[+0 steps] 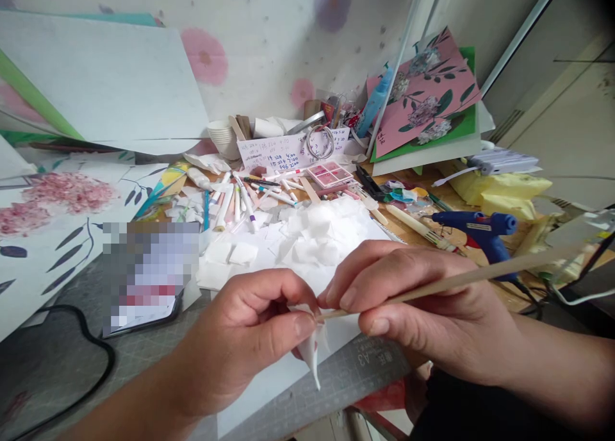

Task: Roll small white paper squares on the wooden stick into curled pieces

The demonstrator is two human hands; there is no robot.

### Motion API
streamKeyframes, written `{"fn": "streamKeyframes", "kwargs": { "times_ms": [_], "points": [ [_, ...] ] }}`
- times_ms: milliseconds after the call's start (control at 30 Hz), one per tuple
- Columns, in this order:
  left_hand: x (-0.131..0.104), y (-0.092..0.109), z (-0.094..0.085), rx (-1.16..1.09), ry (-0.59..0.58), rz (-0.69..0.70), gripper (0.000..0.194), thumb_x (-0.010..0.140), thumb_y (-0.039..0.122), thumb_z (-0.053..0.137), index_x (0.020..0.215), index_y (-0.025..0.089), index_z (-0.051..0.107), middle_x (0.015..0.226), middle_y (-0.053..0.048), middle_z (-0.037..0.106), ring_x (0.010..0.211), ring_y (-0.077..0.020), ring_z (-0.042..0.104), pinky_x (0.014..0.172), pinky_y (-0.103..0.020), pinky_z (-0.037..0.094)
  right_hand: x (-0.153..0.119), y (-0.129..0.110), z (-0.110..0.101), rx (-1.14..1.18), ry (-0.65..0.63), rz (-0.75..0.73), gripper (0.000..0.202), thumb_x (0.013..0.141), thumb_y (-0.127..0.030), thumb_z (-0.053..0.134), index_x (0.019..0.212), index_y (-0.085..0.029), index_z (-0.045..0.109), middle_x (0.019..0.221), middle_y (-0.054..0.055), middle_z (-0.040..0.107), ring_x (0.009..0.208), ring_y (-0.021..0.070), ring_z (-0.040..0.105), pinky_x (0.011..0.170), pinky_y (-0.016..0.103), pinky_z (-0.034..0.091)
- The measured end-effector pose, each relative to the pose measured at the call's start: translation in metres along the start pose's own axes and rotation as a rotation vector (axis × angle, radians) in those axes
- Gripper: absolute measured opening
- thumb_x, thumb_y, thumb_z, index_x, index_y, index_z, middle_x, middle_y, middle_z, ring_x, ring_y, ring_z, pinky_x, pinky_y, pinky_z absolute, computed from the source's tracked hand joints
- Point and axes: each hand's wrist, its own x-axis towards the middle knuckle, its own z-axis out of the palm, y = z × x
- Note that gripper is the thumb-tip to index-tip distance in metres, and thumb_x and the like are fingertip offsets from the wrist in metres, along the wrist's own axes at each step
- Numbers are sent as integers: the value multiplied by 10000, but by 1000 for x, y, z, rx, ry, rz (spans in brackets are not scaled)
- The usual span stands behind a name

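Between the thumb and fingers of my left hand (259, 325) a small piece of white tissue paper (310, 354) is pinched, its twisted tail hanging down. My right hand (418, 300) grips a long thin wooden stick (461, 277), which slants up to the right. The stick's tip meets the tissue at my left fingertips; whether the tissue is wrapped around it I cannot tell. Behind my hands lies a heap of white tissue squares (321, 229) on white paper (254, 399), with a small stack of squares (225, 261) to its left.
A phone (154, 274) with a blurred screen lies left on the grey cutting mat (365, 370). Several markers (245, 200), a pink palette (329, 175) and paper cups (223, 136) crowd the back. A blue glue gun (480, 226) stands right. Flower pictures (427, 91) lean behind.
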Motion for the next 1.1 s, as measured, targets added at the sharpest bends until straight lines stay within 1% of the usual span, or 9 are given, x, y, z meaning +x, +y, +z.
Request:
{"fn": "streamKeyframes", "kwargs": {
  "times_ms": [100, 167, 300, 500, 633, 800, 900, 1100],
  "points": [
    [0, 0, 0, 14, 10, -1, 83, 813, 202, 734, 731, 209, 725, 658, 51, 631, 620, -90, 532, 577, -167, 428, 0, 0, 0, 3, 8, -1, 46, 873, -49, 676, 895, -33, 713, 871, 139, 740, 883, 173, 720, 740, 230, 606],
    [0, 1, 1, 5, 9, -5, 85, 814, 205, 734, 729, 209, 726, 660, 48, 644, 621, -90, 548, 577, -166, 438, 0, 0, 0, -2, 14, 7, 48, 869, -43, 677, 893, -20, 712, 872, 149, 740, 863, 167, 718, 721, 215, 602],
    [1, 1, 2, 18, 8, -15, 96, 821, 183, 723, 732, 219, 730, 666, 47, 673, 628, -90, 578, 589, -162, 457, 0, 1, 1, 3, 34, 5, 62, 860, -30, 681, 912, -11, 708, 884, 159, 743, 868, 167, 717, 721, 215, 602],
    [0, 3, 2, 111, 24, -35, 96, 795, 175, 724, 707, 214, 725, 646, 46, 659, 612, -93, 562, 576, -167, 457, 1, 0, 3, 5, 49, -9, 62, 855, -21, 682, 899, 8, 711, 859, 157, 743, 866, 166, 718, 749, 217, 604],
    [0, 6, 3, 138, 27, -42, 107, 781, 174, 718, 679, 205, 705, 624, 50, 642, 591, -91, 553, 559, -166, 450, 1, -1, 2, -17, 37, -11, 56, 849, -14, 686, 895, 0, 714, 849, 142, 744, 866, 157, 718, 737, 196, 602],
    [1, 8, 5, 165, 14, -53, 99, 769, 182, 706, 672, 195, 689, 612, 44, 634, 581, -99, 555, 552, -177, 452, 1, -1, 1, -31, 40, -9, 56, 852, -11, 679, 896, -10, 714, 864, 139, 743, 875, 161, 719, 751, 210, 608],
    [1, 8, 5, 187, 30, -55, 93, 760, 188, 703, 670, 191, 680, 605, 48, 621, 574, -97, 542, 542, -176, 443, 2, -1, 2, -38, 29, -6, 50, 851, -10, 682, 891, -12, 713, 855, 135, 742, 878, 159, 719, 758, 206, 607],
    [2, 12, 8, 206, 38, -99, 97, 742, 205, 704, 659, 180, 659, 582, 50, 609, 555, -97, 540, 529, -177, 445, 1, 0, 1, -54, 14, -30, 55, 848, -7, 686, 896, 1, 711, 852, 134, 740, 889, 153, 716, 781, 199, 603]
  ]
}}
